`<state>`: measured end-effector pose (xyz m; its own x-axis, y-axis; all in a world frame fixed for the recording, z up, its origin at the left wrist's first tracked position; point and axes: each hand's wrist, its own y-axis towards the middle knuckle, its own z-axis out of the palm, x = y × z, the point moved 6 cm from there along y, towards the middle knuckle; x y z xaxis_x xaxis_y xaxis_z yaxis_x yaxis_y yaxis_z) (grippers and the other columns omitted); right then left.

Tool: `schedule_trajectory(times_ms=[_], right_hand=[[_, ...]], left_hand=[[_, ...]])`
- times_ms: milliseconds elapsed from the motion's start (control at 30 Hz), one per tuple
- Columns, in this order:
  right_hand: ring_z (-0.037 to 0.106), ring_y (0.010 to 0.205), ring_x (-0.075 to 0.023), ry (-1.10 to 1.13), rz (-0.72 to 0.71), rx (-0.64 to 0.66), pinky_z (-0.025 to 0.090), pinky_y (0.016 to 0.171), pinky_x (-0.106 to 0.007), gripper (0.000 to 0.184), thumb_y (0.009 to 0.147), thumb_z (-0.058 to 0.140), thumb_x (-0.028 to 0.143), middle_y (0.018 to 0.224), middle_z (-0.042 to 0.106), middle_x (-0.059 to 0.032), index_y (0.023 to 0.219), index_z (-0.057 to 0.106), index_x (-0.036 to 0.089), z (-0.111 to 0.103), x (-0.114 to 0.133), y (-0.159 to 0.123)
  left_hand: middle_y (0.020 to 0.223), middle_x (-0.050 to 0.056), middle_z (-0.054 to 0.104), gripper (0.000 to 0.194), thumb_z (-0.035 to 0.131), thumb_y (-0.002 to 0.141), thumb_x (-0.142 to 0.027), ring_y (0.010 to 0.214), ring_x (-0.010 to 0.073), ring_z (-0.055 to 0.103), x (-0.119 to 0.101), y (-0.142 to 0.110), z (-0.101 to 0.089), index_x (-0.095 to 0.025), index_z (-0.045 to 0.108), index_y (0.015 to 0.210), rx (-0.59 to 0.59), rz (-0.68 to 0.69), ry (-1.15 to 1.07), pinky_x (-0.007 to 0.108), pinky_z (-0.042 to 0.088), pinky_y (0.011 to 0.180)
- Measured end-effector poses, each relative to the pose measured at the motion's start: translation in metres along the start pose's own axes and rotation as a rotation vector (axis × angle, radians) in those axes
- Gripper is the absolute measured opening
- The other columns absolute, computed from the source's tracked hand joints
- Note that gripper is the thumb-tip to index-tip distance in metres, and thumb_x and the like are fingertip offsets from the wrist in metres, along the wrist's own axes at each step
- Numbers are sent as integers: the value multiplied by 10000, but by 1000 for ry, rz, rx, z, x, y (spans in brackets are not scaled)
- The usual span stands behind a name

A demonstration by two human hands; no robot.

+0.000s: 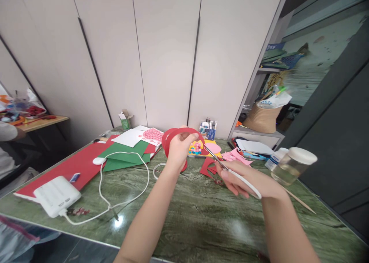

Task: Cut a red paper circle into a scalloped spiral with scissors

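Left hand: the left hand (180,147) is raised above the table (201,220), thumb and fingers closed in a pinch on red paper (166,140).
Red paper: held up in that pinch; a rounded part shows left of the fingers, and a curved band arches over the thumb and down toward the right hand (252,174). More red shows just below the hand; from where I stand I cannot tell if it is joined.
Right hand: fingers wrapped on the scissors (220,163), white handle running back along the hand.
Blades: pointing away and to the left, tips at the band's right edge; how wide they are parted I cannot tell.
Under the blades: red scraps (206,167), one with a curved cut-out.
Beyond the blades: pink scraps (238,155), a pink disc (212,148), and coloured beads (195,149) between the two hands; farther back, a pen pack (211,134).
Left of the left hand: a white ring (155,172) near the wrist, then green paper (123,159) over a large red sheet (63,174); beyond these, white paper (129,137) and a pink-dotted card (152,135).
Far left of the grip: a white power bank (57,197), its white cable (149,174) looping back toward the left forearm.
Right of the right hand: a lidded jar (288,172) of pale liquid, and a thin stick (301,202) beside the wrist.
Far edge, left: part of another person (8,147), seated.
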<state>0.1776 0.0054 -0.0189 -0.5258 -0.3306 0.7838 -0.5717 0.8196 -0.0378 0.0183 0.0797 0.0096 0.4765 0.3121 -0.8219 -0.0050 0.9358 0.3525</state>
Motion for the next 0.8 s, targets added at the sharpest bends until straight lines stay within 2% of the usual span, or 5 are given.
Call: schedule_trajectory(times_ms=[800], right_hand=[[379, 331, -60, -1, -1, -7, 257, 352, -172, 489, 941, 350, 678, 517, 525, 58, 828, 431, 209, 0, -1, 0]], left_hand=[[605, -53, 554, 177, 690, 697, -197, 621, 103, 534, -4, -5, 6, -185, 517, 658, 43, 46, -16, 221, 416, 656]])
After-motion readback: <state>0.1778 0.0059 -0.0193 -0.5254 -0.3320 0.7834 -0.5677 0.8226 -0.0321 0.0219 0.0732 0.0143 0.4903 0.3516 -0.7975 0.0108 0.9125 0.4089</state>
